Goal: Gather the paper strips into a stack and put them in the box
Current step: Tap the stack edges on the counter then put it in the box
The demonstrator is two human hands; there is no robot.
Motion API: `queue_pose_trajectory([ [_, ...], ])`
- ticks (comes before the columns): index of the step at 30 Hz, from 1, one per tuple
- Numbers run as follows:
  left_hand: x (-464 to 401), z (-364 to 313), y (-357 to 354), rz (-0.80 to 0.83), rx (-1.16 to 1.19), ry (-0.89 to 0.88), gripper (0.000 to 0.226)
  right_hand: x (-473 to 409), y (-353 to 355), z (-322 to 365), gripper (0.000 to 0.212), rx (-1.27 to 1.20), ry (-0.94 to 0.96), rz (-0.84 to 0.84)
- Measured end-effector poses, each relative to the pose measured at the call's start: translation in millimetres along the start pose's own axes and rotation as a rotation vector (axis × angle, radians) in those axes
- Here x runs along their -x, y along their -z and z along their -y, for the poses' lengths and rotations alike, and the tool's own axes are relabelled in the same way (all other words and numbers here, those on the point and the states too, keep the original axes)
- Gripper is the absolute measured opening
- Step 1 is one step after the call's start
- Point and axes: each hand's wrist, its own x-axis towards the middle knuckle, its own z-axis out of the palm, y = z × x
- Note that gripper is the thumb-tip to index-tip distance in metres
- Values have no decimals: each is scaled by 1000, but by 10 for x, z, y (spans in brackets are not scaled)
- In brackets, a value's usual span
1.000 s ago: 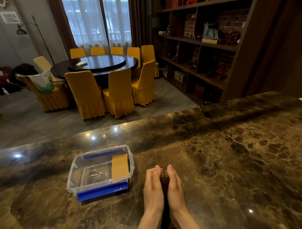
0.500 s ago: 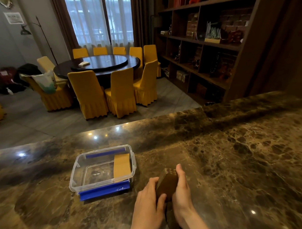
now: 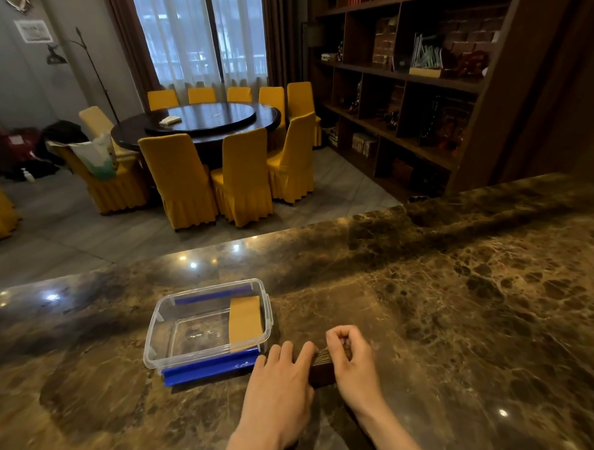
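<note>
Paper strips [image 3: 322, 367], a dark stack of them, sit pinched between my hands on the worktop [image 3: 460, 320], just right of the box's near corner. My right hand [image 3: 352, 361] has its fingers curled down over the stack's far end, gripping it. My left hand [image 3: 281, 383] lies flatter, fingers pressed against the stack's left side, not wrapped around it. Just beside my left fingertips is the clear plastic box [image 3: 151, 344] with its blue clip [image 3: 209, 367] along the near edge. Inside, against the right wall, a tan stack [image 3: 245, 319] already lies flat. Beyond the worktop, yellow chairs [image 3: 179, 181] ring a round dark table [image 3: 201, 122].
</note>
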Motion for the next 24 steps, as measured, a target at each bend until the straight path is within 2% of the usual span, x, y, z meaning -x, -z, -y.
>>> queue_pose_trajectory([
  [2, 38, 34, -66, -62, 226, 63, 49, -19, -11, -41, 13, 8, -20, 1],
  [4, 97, 49, -145, -159, 589, 192, 42, -29, -13, -51, 15, 5, -36, -1],
  [6, 108, 20, -228, -285, 983, 356, 27, -27, -18, -52, 17, -6, -61, 0],
  [8, 53, -66, -272, -402, 1188, 485, 15, -7, -16, -43, 18, -20, -83, -2],
  [11, -49, -238, -277, -487, 1286, 547, 19, 20, 5, 5, 25, -61, -120, -38],
  [15, -119, -324, -247, -589, 1264, 623, 22, 11, 23, 76, 37, -90, -104, -21],
  [19, -125, -284, -243, -610, 1242, 626, 26, 59, 6, 68, 43, -88, -41, -23],
  [24, -124, -212, -311, -608, 1248, 664, 32, 87, -63, 5, 39, -11, -27, -48],
])
